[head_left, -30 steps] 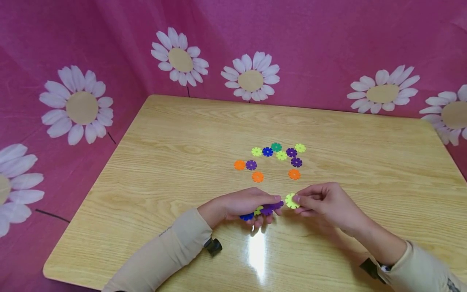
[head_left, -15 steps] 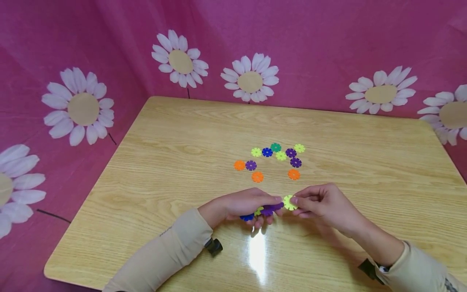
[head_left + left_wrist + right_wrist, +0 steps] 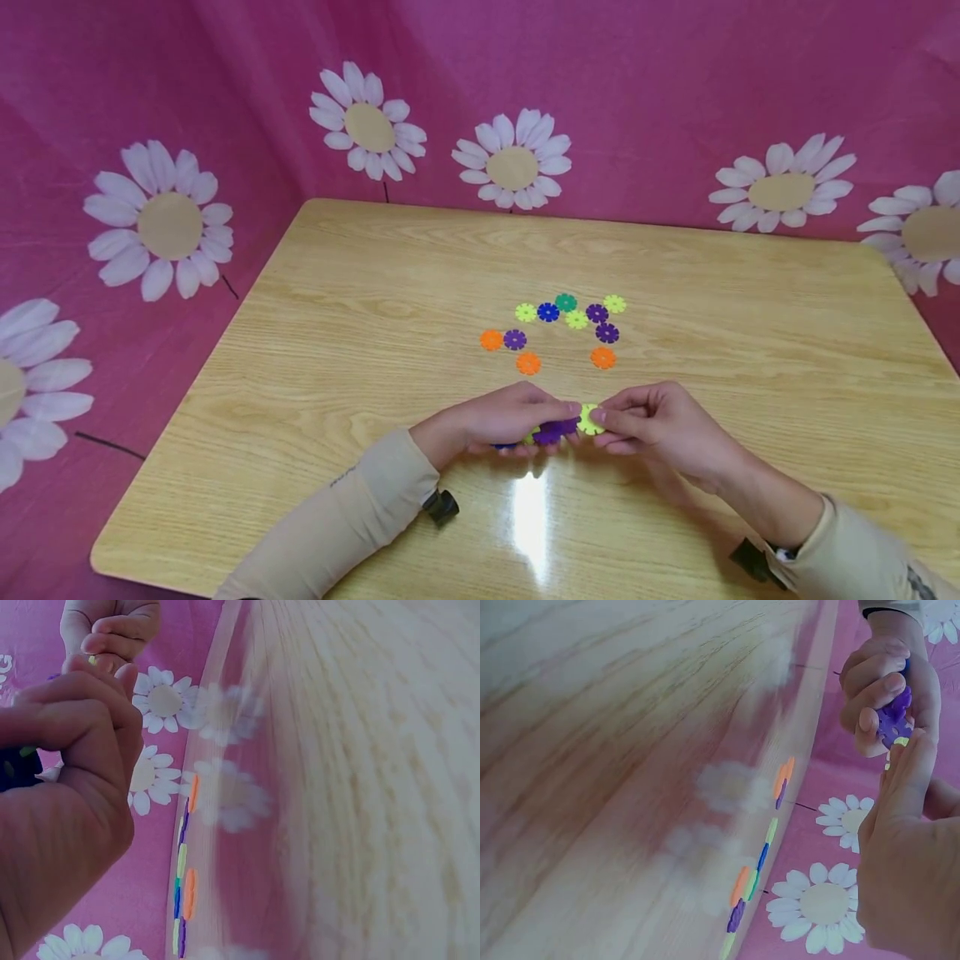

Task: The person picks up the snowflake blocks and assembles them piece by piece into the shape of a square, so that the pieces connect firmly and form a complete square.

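Observation:
My left hand [image 3: 501,418] holds a linked group of flat, notched plastic discs, thumb on top and fingers beneath. Purple discs [image 3: 553,430] show at its fingertips; a blue disc [image 3: 502,446] and a bit of yellow-green lie partly hidden under the palm. Between thumb and fingers my right hand [image 3: 667,429] pinches a yellow-green disc [image 3: 589,422], whose left edge meets the purple ones right by the left thumb. From the right wrist view, the purple discs [image 3: 895,718] stick out of the curled left fingers, while the right hand's back [image 3: 900,847] covers most of the yellow-green disc.
Beyond the hands, loose discs lie flat on the wooden table [image 3: 360,333]: orange [image 3: 528,363], purple [image 3: 514,339], green [image 3: 566,302], blue [image 3: 548,312] and yellow-green [image 3: 526,312]. A pink curtain [image 3: 637,92] with printed daisies rises behind the table's far and left edges.
My right hand has moved slightly left, bringing the yellow-green disc from a small gap up against the purple discs. The left hand stays nearly in place, its fingers tilted a little.

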{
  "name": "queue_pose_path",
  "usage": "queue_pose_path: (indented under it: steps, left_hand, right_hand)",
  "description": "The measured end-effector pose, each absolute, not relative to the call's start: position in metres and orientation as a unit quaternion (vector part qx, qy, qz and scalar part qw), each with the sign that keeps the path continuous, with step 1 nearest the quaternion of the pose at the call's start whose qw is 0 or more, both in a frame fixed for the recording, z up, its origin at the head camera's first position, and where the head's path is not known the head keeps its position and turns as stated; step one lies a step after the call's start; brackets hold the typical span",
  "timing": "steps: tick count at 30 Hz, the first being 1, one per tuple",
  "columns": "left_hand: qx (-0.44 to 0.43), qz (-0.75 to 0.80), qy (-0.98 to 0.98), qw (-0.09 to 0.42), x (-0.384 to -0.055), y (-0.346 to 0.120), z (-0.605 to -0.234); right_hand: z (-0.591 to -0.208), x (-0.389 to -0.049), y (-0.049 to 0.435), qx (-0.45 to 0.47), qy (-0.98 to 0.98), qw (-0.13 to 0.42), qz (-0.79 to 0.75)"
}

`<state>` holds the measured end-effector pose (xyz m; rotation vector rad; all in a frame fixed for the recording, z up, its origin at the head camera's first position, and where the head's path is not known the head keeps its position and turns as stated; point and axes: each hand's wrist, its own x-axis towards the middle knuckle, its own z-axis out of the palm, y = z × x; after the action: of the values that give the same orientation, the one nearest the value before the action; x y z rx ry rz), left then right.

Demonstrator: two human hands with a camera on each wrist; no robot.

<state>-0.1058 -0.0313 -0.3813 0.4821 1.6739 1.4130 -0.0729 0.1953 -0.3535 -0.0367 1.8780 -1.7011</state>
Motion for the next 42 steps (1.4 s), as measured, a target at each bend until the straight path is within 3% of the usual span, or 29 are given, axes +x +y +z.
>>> queue_pose_path:
  steps: [18, 24, 33, 42]
  left_hand:
    - [0.271, 0.498, 0.732, 0.378, -0.108, -0.03, -0.38]
    - [0.294, 0.464, 0.766, 0.335, -0.106, -0.029, -0.383]
    - [0.315, 0.401, 0.818, 0.266, -0.103, -0.026, -0.384]
    - [0.324, 0.395, 0.818, 0.265, -0.105, -0.027, -0.381]
  right_hand:
    - [-0.36, -0.08, 0.195, -0.021, 0.676, 0.34, -0.654]
    - [-0.361, -0.079, 0.195, -0.017, 0.664, 0.343, -0.664]
    - [-0.367, -0.074, 0.193, -0.031, 0.691, 0.299, -0.657]
    - [-0.368, -0.075, 0.192, -0.051, 0.706, 0.28, -0.648]
